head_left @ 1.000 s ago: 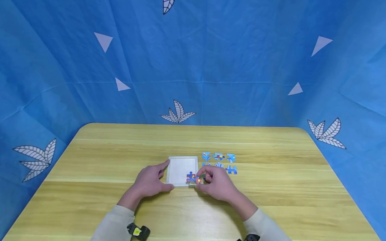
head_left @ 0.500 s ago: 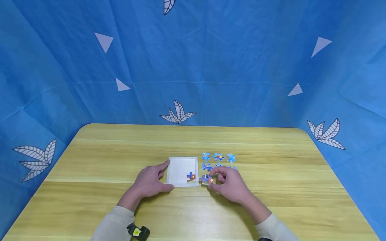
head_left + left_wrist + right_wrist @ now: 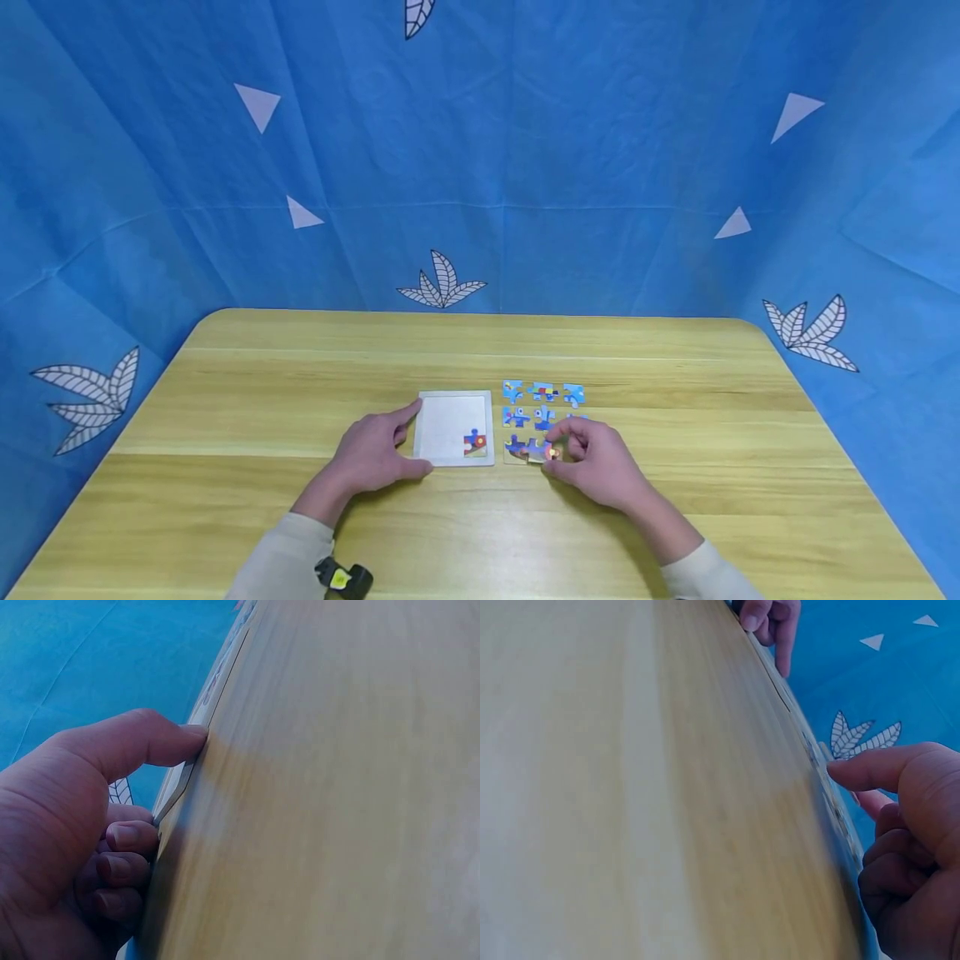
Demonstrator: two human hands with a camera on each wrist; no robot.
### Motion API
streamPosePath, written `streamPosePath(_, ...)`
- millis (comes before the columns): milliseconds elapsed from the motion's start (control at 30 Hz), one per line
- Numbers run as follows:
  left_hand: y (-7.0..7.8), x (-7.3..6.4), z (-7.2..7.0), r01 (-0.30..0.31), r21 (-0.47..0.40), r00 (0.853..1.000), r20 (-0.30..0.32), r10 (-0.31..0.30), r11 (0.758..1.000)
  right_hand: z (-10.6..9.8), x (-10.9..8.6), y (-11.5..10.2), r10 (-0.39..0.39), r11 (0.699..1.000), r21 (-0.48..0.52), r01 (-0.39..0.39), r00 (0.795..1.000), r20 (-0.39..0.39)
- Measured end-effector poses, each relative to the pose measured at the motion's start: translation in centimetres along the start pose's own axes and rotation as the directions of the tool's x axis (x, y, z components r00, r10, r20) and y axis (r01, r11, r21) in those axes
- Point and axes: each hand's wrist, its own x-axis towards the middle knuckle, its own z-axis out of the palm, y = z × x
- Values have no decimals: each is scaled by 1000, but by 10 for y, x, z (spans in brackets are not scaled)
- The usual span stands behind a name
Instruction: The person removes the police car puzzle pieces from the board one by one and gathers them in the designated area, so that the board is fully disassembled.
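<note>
My left hand (image 3: 378, 450) grips the left side of a white square puzzle tray (image 3: 417, 429), thumb at the near corner and index finger at the far corner. Its other fingers curl in the left wrist view. One red and blue jigsaw piece (image 3: 476, 443) lies in the tray's near right corner. To the right of the tray, my right hand (image 3: 596, 462) pinches a jigsaw piece (image 3: 538, 451) with a red round spot between thumb and index finger. That piece is beside another jigsaw piece (image 3: 515, 447); whether they touch I cannot tell.
Behind the right hand, several blue jigsaw pieces (image 3: 543, 391) lie in two rows; the hand partly covers one. Everything is on a wooden table (image 3: 262, 392) with rounded far corners. A blue cloth (image 3: 600, 167) hangs behind and at the sides.
My right hand has carried its jigsaw piece from over the tray's near right corner to the right, in front of the rows of pieces. The left hand and tray have stayed put.
</note>
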Motion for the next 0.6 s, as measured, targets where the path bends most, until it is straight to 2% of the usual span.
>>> streamPosePath(333,0,0,0,-6,-10,1000,-1,6,1000,-7,-3,9,-11,1000,-11,11,1000,2)
streamPosePath(600,0,0,1,-3,-6,1000,-2,3,1000,-8,-2,10,27,1000,-5,-27,1000,17)
